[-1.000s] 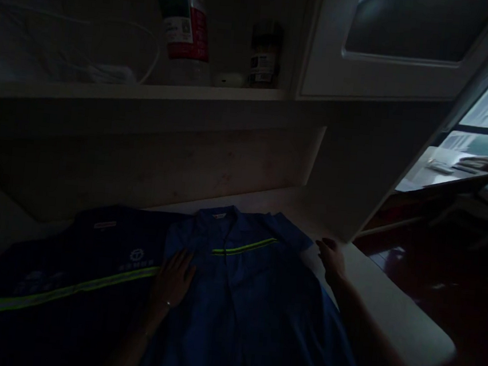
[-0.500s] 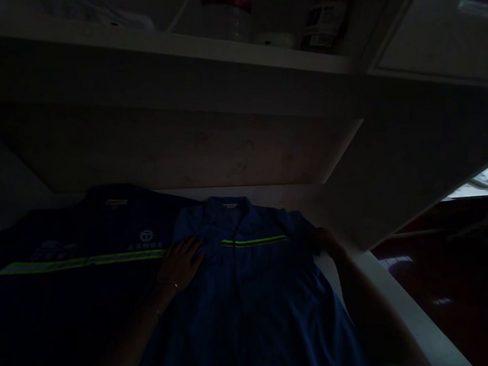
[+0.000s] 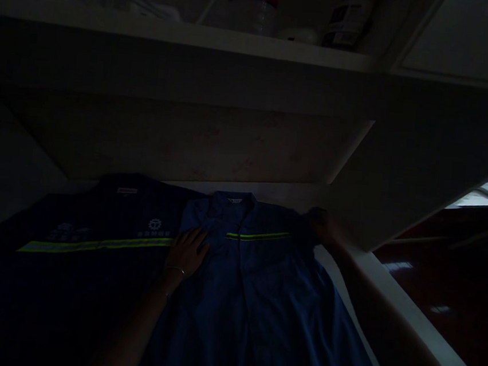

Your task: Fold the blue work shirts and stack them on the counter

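A blue work shirt [image 3: 234, 285] with a yellow-green stripe across the chest lies spread out, front side up. My left hand [image 3: 186, 252] rests flat on its left chest area, fingers apart, a thin bracelet at the wrist. At the shirt's right side my right hand [image 3: 322, 226] is closed on the sleeve; its fingers are dim and partly hidden. Left of this shirt, partly beside my left hand, a darker navy work jacket [image 3: 101, 273] lies flat, with a reflective stripe, a white gear logo and lettering.
Above the clothes runs a white shelf [image 3: 198, 36]. On it stand a red-labelled bottle [image 3: 252, 11] and a dark labelled container [image 3: 348, 20]. A white side panel [image 3: 403, 146] slants at the right, over the pale surface edge [image 3: 432, 333] and a dark red floor [image 3: 441, 282]. Light is very dim.
My right hand has lifted the sleeve end slightly up. My left hand stays flat on the shirt. The view has shifted a little to the left.
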`<state>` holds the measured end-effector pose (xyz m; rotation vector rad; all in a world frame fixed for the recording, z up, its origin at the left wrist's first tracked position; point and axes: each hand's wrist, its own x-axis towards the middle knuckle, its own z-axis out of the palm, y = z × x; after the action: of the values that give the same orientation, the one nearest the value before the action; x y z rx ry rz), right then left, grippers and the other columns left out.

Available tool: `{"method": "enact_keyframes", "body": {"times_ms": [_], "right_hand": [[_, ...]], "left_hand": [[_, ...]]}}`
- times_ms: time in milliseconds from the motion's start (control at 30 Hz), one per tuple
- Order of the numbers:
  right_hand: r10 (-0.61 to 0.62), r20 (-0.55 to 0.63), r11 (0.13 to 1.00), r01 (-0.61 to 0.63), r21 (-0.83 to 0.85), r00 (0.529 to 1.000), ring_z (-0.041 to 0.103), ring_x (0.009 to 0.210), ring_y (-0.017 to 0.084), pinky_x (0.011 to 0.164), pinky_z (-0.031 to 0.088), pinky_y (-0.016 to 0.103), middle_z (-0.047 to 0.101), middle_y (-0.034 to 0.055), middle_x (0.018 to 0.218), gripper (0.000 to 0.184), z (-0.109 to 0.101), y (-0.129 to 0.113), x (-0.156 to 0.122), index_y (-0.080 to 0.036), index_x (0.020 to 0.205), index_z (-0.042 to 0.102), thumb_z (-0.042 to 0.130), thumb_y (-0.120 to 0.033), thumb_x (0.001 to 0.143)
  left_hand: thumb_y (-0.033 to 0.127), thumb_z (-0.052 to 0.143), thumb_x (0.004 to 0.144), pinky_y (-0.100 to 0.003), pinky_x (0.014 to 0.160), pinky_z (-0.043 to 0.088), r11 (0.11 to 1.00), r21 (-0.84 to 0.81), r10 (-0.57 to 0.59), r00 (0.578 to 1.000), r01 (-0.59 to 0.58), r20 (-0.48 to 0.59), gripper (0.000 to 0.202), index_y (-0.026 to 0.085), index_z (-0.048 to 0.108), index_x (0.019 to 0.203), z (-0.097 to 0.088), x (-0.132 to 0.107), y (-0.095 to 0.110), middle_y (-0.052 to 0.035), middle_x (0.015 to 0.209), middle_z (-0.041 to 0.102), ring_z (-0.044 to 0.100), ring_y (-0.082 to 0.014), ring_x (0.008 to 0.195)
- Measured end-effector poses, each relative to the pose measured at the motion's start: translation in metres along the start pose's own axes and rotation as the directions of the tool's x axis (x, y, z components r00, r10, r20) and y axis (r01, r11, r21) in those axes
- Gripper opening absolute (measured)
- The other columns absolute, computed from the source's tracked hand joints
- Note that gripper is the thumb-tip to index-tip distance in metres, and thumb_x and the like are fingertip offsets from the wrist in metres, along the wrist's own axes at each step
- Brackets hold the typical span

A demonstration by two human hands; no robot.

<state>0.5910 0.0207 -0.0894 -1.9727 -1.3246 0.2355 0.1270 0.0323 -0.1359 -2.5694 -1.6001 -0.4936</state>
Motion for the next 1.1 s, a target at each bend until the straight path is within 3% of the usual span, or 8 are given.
{"method": "enact_keyframes", "body": {"times_ms": [133, 300, 433, 567, 767, 933, 1033, 1100], "right_hand": [[-0.192, 0.232, 0.981, 0.189, 0.034, 0.954, 0.066, 0.093, 0.023, 0.087, 0.050, 0.037, 0.068, 0.0073, 0.111, 0.027, 0.026, -0.047, -0.039, -0.023, 0.098, 0.066, 0.065, -0.037, 0.075], [-0.394, 0.620, 0.916, 0.342, 0.207, 0.679, 0.068, 0.093, 0.022, 0.084, 0.052, 0.033, 0.073, 0.0028, 0.103, 0.025, 0.034, -0.085, -0.086, -0.026, 0.101, 0.069, 0.061, -0.038, 0.081], [-0.335, 0.483, 0.936, 0.346, 0.070, 0.809, 0.068, 0.093, 0.024, 0.084, 0.052, 0.035, 0.073, 0.0041, 0.099, 0.029, 0.017, -0.077, -0.083, -0.025, 0.097, 0.071, 0.049, -0.042, 0.089], [-0.198, 0.336, 0.953, 0.262, -0.155, 0.921, 0.060, 0.114, 0.027, 0.098, 0.047, 0.039, 0.063, 0.0129, 0.127, 0.046, 0.013, -0.046, -0.085, -0.018, 0.126, 0.060, 0.041, -0.044, 0.093], [-0.126, 0.605, 0.845, 0.404, -0.350, 0.787, 0.024, 0.144, 0.031, 0.113, 0.020, 0.061, 0.030, 0.0097, 0.157, 0.056, 0.033, -0.023, -0.132, -0.023, 0.147, 0.038, 0.036, -0.046, 0.096], [-0.250, 0.358, 0.945, 0.308, -0.113, 0.899, 0.045, 0.132, 0.027, 0.112, 0.033, 0.046, 0.049, 0.0154, 0.144, 0.051, 0.008, -0.017, -0.162, -0.016, 0.135, 0.051, 0.037, -0.044, 0.094], [-0.018, 0.212, 0.999, 0.010, 0.038, 0.977, 0.062, 0.110, 0.029, 0.096, 0.050, 0.044, 0.065, 0.0124, 0.122, 0.048, -0.027, -0.004, -0.201, -0.020, 0.118, 0.061, 0.047, -0.053, 0.086], [0.221, 0.164, 0.957, -0.246, 0.155, 0.961, 0.067, 0.098, 0.028, 0.083, 0.055, 0.039, 0.069, 0.0103, 0.111, 0.048, -0.051, 0.004, -0.238, -0.022, 0.110, 0.064, 0.053, -0.058, 0.080]], "left_hand": [[0.047, 0.034, 0.096, -0.048, 0.109, 0.033, 1.000, -0.006, -0.004, 1.000, 0.004, -0.009, 0.046, 0.027, 0.057, 0.131, 0.000, -0.002, 0.001, -0.0053, 0.142, 0.054, 0.049, -0.0252, 0.128], [0.048, 0.033, 0.096, -0.048, 0.109, 0.033, 1.000, -0.011, -0.023, 1.000, 0.023, -0.006, 0.046, 0.029, 0.057, 0.131, -0.001, -0.003, 0.002, -0.0038, 0.141, 0.055, 0.048, -0.0249, 0.128], [0.049, 0.032, 0.096, -0.047, 0.110, 0.033, 1.000, -0.019, -0.013, 1.000, 0.013, -0.002, 0.048, 0.029, 0.056, 0.132, -0.002, -0.006, 0.001, -0.0034, 0.143, 0.054, 0.047, -0.0242, 0.130], [0.047, 0.029, 0.097, -0.048, 0.112, 0.031, 1.000, -0.003, -0.012, 1.000, 0.012, 0.015, 0.051, 0.026, 0.054, 0.135, -0.001, -0.006, 0.000, -0.0066, 0.144, 0.052, 0.045, -0.0249, 0.131], [0.045, 0.031, 0.096, -0.060, 0.114, 0.020, 0.999, -0.024, -0.044, 0.999, 0.045, 0.023, 0.048, 0.025, 0.053, 0.135, -0.032, -0.013, 0.024, -0.0091, 0.140, 0.055, 0.049, -0.0282, 0.127], [0.043, 0.035, 0.095, -0.040, 0.103, 0.044, 0.932, -0.311, -0.234, 0.965, 0.189, -0.114, 0.044, 0.017, 0.059, 0.121, -0.084, -0.113, 0.039, -0.0119, 0.122, 0.064, 0.058, -0.0240, 0.115], [0.052, 0.050, 0.085, -0.045, 0.096, 0.050, 0.847, -0.346, -0.436, 0.900, 0.403, -0.022, 0.042, 0.025, 0.061, 0.115, -0.108, -0.219, 0.028, -0.0093, 0.117, 0.066, 0.061, -0.0276, 0.109], [0.051, 0.050, 0.081, -0.050, 0.084, 0.054, 0.792, -0.311, -0.554, 0.832, 0.525, -0.008, 0.033, 0.028, 0.066, 0.098, -0.116, -0.282, 0.023, -0.0106, 0.100, 0.071, 0.066, -0.0316, 0.094]]}}
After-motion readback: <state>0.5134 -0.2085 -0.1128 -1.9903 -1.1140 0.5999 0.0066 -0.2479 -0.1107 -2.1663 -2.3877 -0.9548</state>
